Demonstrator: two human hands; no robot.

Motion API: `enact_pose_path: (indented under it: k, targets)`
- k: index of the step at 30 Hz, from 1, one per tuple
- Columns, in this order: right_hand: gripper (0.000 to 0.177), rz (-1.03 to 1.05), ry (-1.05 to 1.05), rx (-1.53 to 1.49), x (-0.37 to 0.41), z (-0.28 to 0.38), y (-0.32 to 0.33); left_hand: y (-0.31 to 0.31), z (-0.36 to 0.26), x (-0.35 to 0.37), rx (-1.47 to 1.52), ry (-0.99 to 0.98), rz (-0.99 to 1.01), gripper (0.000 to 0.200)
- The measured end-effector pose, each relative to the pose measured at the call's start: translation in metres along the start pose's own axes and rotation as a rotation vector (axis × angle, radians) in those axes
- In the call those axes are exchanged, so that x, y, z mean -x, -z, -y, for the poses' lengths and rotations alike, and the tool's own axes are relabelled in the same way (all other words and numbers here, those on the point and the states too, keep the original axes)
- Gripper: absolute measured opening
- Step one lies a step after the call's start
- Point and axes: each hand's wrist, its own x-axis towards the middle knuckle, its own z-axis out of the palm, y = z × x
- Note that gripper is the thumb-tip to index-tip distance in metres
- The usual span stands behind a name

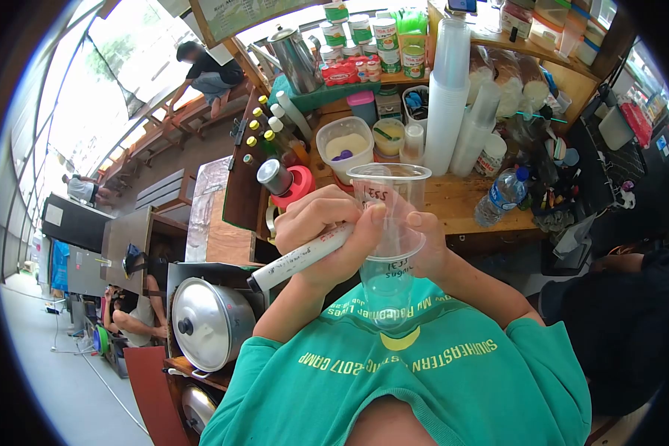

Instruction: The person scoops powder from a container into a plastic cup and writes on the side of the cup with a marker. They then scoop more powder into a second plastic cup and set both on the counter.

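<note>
My left hand (316,227) is closed around a white marker (301,259), whose black end points down to the left while its other end is hidden by my fingers near the cups. My right hand (430,241) grips clear plastic cups from the right side. The upper plastic cup (389,174) has its wide rim facing up and dark handwriting on its wall. Below it, partly overlapping, a second clear cup (391,286) also carries dark writing and hangs in front of my green shirt (424,364).
Tall stacks of clear cups (447,104) stand on the wooden counter (453,212), near a tub of pale powder (346,141) and a water bottle (502,197). A lidded pot (212,323) sits at left. A dark-clothed person (609,327) is close on my right.
</note>
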Motion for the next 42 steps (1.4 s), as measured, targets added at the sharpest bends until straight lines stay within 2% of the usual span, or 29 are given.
enact_pose_path:
  k: [5, 11, 13, 15, 18, 23, 27, 29, 32, 36, 38, 42]
  targets:
    - [0.094, 0.03, -0.011, 0.03, 0.0, 0.004, -0.005, -0.001, 0.003, -0.001, -0.017, -0.006, -0.013, 0.022]
    - [0.091, -0.013, 0.009, 0.035, 0.0, 0.005, -0.005, -0.002, 0.002, -0.003, -0.004, -0.025, 0.083, 0.022]
    - [0.09, 0.031, -0.001, 0.036, 0.001, 0.005, 0.004, 0.001, 0.005, 0.0, 0.161, 0.147, -0.04, 0.021]
    - [0.09, 0.075, -0.007, 0.038, 0.001, 0.004, 0.017, 0.007, 0.011, 0.003, 0.16, 0.141, -0.093, 0.02]
    - [0.088, 0.099, 0.053, 0.063, -0.004, 0.008, 0.036, 0.02, 0.017, 0.007, 0.326, 0.305, -0.239, 0.022]
    - [0.107, -0.074, 0.206, 0.214, -0.01, 0.023, 0.062, 0.036, 0.03, 0.024, 0.309, 0.372, -0.259, 0.02]
    - [0.104, -0.018, 0.302, 0.294, -0.017, 0.037, 0.093, 0.047, 0.039, 0.049, 0.277, 0.442, -0.245, 0.02]
    - [0.112, -0.076, 0.4, 0.489, -0.017, 0.048, 0.105, 0.052, 0.041, 0.059, 0.225, 0.519, -0.309, 0.019]
    - [0.122, -0.172, 0.425, 0.618, -0.014, 0.054, 0.127, 0.058, 0.041, 0.075, 0.194, 0.576, -0.325, 0.018]
    - [0.123, -0.291, 0.433, 0.694, 0.001, 0.047, 0.194, 0.072, 0.046, 0.112, 0.119, 0.67, -0.291, 0.019]
    - [0.121, -0.454, 0.371, 0.774, 0.012, 0.04, 0.228, 0.074, 0.046, 0.129, 0.113, 0.713, -0.309, 0.02]
    - [0.116, -0.614, 0.3, 0.929, 0.027, 0.021, 0.293, 0.078, 0.045, 0.159, 0.032, 0.799, -0.313, 0.022]
